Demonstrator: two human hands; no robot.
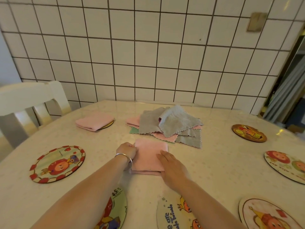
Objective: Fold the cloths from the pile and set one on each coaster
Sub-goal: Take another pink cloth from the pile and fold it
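Note:
A folded pink cloth [148, 154] lies on the table in front of me. My left hand [127, 151], with a silver bangle on the wrist, pinches its left edge. My right hand [171, 167] lies flat on its right side, fingers together. Behind it sits the pile of cloths [171, 126], grey, pink and green, loosely heaped. At the far left another folded pink cloth [94, 121] rests on a coaster [109, 125] that is mostly hidden under it.
Bare round cartoon coasters ring the table: left [57, 164], far right [249, 133], right edge [287, 166], and three along the near edge [115, 209] [175, 214] [267, 215]. A white chair [29, 103] stands at the left. A tiled wall backs the table.

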